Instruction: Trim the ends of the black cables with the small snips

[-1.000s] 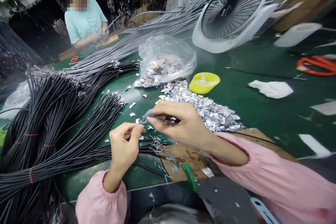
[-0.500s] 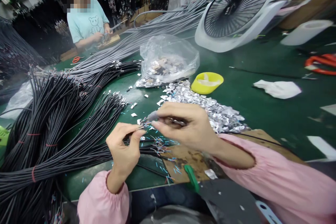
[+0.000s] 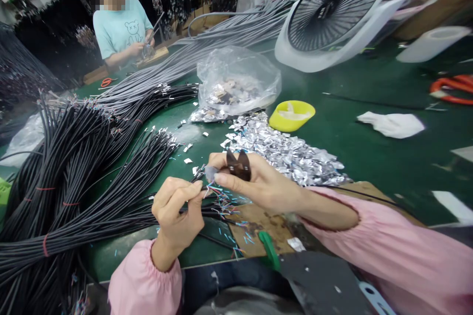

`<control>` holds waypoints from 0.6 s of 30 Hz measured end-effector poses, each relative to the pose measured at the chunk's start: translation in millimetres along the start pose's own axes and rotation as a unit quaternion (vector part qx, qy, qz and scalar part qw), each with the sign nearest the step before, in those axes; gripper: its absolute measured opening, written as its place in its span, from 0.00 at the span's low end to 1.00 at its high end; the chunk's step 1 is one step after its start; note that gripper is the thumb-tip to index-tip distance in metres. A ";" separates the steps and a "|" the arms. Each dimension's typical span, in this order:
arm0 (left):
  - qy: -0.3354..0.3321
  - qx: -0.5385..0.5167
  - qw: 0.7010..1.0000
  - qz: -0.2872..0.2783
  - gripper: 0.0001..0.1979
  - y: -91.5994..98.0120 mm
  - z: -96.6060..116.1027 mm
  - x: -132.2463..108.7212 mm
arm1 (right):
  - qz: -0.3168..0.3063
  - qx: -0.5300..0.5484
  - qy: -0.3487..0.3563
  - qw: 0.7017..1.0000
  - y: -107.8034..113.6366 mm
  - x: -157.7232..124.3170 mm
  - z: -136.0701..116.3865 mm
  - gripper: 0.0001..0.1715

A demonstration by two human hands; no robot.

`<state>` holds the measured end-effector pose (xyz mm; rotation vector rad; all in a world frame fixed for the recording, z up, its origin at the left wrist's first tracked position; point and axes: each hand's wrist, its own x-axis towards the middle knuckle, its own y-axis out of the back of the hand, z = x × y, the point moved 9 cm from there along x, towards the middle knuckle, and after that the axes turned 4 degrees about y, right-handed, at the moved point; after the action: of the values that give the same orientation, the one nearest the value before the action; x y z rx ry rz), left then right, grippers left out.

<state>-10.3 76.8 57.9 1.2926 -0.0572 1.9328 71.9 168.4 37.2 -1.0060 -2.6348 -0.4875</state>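
Near the middle of the view, my left hand (image 3: 177,209) pinches the end of a black cable (image 3: 204,188), and thin coloured wires (image 3: 213,188) fan out from it to the right. My right hand (image 3: 264,179) is closed round small dark snips (image 3: 238,165) whose two pointed blades stick up, spread apart. A grey covering (image 3: 210,172) sits on a fingertip of this hand, close by the wires. Below both hands lie more stripped cable ends (image 3: 225,206) with coloured strands. Part of the snips is hidden in my palm.
Bundles of black cable (image 3: 55,177) fill the left. Foil scraps (image 3: 291,152) lie beyond my right hand, beside a clear bag (image 3: 240,81) and a yellow cup (image 3: 291,115). A white fan (image 3: 332,15) stands behind. Another person (image 3: 120,29) works across the table.
The snips have turned in my right hand, so their blades now point up. My left hand has rolled slightly, and the coloured wires show more clearly.
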 end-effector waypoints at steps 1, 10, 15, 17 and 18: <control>-0.002 -0.001 1.000 0.001 0.07 0.1 0.3 0.2 | -0.005 0.006 -0.004 1.000 -0.9 0.4 1.8 0.20; 0.017 -0.026 0.999 -0.008 0.08 -0.7 -3.2 0.5 | -0.047 0.046 -0.035 0.997 -8.0 1.9 9.3 0.26; 0.074 -0.057 0.996 -0.015 0.06 -3.5 -12.7 0.0 | -0.028 0.025 -0.044 0.998 -5.3 1.1 12.9 0.26; 0.123 -0.061 0.990 -0.015 0.03 -4.7 -21.1 -2.0 | -0.005 0.011 -0.041 0.999 -2.2 0.7 10.6 0.24; 0.149 -0.065 0.986 -0.018 0.02 -5.7 -25.7 -3.6 | 0.009 0.003 -0.035 0.999 -0.1 0.5 8.3 0.22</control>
<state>-25.7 89.9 40.6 0.9028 -0.0083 2.0348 70.4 172.0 29.9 -1.0640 -2.6835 -0.4488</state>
